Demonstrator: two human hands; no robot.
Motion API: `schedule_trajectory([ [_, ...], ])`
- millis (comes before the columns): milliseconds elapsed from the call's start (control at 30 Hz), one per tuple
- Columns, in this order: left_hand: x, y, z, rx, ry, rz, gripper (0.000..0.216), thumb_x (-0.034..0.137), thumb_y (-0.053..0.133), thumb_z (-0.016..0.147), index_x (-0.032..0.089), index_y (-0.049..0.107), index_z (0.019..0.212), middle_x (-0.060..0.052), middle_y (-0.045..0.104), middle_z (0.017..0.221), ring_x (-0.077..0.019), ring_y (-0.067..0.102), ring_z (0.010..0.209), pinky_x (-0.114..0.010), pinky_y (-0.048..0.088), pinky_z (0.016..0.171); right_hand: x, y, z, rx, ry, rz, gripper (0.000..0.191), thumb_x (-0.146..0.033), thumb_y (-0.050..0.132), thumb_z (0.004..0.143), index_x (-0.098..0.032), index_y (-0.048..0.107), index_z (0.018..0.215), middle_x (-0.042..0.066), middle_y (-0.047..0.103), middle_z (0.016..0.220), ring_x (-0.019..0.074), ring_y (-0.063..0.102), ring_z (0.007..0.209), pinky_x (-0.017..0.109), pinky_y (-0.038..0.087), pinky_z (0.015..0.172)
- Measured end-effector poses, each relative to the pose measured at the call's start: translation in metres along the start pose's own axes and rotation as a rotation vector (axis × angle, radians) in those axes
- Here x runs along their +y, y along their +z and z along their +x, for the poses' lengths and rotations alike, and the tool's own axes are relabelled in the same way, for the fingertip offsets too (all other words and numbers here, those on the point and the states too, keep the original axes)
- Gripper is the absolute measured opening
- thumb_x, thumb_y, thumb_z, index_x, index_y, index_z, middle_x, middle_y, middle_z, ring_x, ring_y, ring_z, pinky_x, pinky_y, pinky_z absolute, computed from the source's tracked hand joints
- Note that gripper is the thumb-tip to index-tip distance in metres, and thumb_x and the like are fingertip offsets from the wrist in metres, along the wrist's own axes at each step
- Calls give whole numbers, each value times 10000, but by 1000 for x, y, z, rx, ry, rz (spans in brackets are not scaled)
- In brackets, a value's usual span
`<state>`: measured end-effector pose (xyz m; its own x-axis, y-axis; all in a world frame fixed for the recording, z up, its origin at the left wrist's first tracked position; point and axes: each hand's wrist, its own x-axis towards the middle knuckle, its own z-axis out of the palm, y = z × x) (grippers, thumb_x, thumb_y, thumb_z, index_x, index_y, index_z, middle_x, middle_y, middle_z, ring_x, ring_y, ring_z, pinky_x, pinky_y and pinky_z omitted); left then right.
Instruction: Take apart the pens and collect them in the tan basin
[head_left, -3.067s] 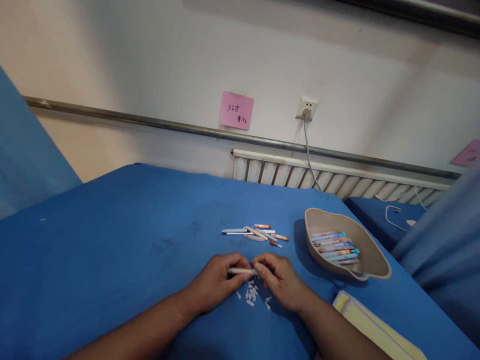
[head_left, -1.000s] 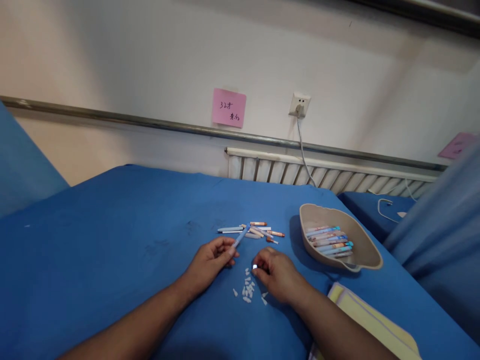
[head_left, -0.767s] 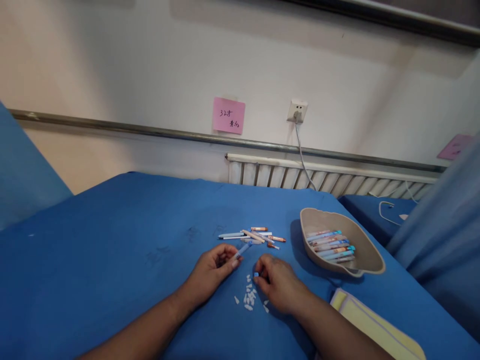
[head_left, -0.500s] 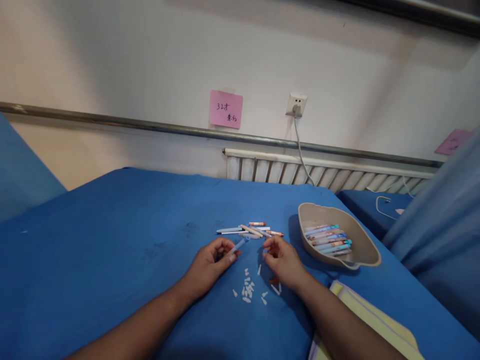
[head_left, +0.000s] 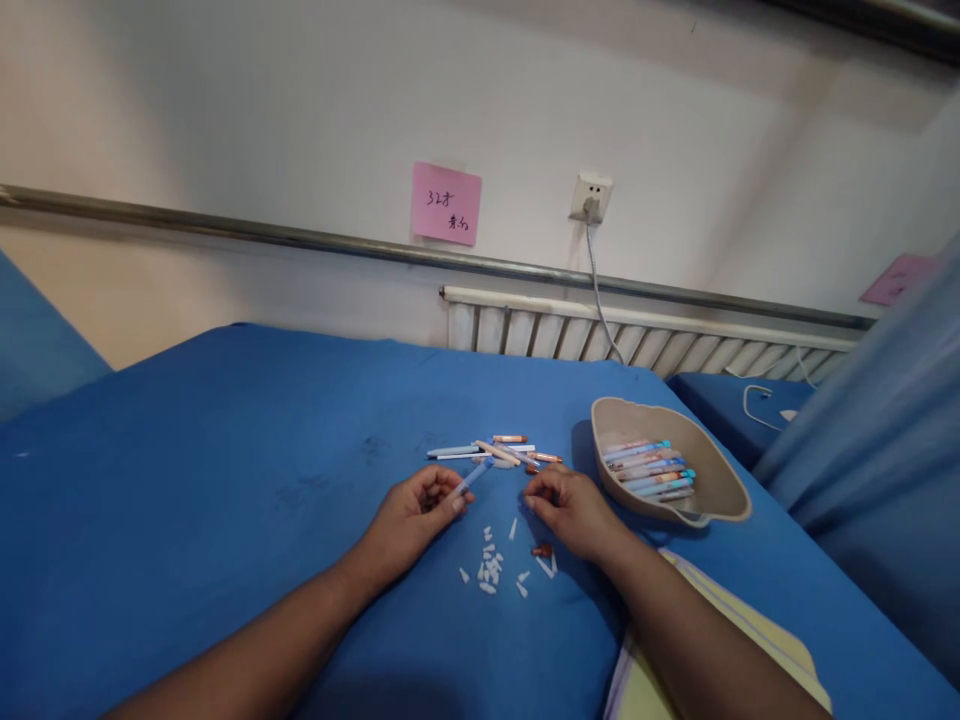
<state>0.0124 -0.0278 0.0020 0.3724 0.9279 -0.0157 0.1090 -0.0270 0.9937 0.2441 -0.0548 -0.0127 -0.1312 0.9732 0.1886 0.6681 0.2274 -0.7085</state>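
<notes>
A translucent blue pen barrel (head_left: 474, 476) slants up to the right out of my left hand (head_left: 420, 510), which is closed around its lower part. To its right, my right hand (head_left: 574, 512) pinches a small blue piece (head_left: 528, 504), mostly covered by the fingertips. Several small white tapered pieces (head_left: 490, 570) lie scattered on the blue cloth below the hands. Near my right wrist are a small orange-brown piece (head_left: 541, 550) and thin white pieces (head_left: 547, 568). Just beyond the hands lies a loose pile of pen parts (head_left: 499, 453) in blue, white, peach and orange.
A beige basin (head_left: 724, 480) with several pens (head_left: 651, 468) in it stands at the right. Under my right forearm lies a yellow cloth-like item (head_left: 750, 610). A radiator (head_left: 547, 335), metal rail (head_left: 300, 235) and plugged-in cable (head_left: 598, 290) run along the wall behind the blue-covered surface (head_left: 187, 480).
My right hand has turned slightly, its fingertips pointing lower with the small blue piece. The left hand keeps its hold on the barrel. The whole view has shifted a little.
</notes>
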Motion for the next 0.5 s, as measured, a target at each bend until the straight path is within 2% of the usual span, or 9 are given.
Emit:
schedule_trajectory([
  [167, 2, -1, 1, -3, -8, 4, 216, 299, 676, 697, 168, 566, 827, -6, 643, 763, -141, 602, 713, -273, 465, 717, 13, -6, 1, -66, 83, 84, 107, -242, 548, 767, -178, 589, 692, -28, 555, 605, 101, 482, 550, 200, 374, 538],
  [333, 2, -1, 2, 14, -22, 11, 221, 297, 676, 690, 161, 567, 825, -8, 644, 745, -138, 600, 694, -268, 467, 697, 14, -8, -2, -214, 104, 199, 80, -250, 588, 737, -170, 583, 743, -37, 540, 600, 91, 465, 530, 191, 367, 506],
  [500, -1, -3, 4, 21, -20, -6, 230, 308, 677, 684, 165, 562, 823, -13, 651, 769, -131, 594, 687, -260, 470, 687, 0, -4, -5, -106, -65, 112, 91, -179, 575, 749, -189, 618, 829, -6, 552, 773, 98, 517, 634, 199, 411, 575],
])
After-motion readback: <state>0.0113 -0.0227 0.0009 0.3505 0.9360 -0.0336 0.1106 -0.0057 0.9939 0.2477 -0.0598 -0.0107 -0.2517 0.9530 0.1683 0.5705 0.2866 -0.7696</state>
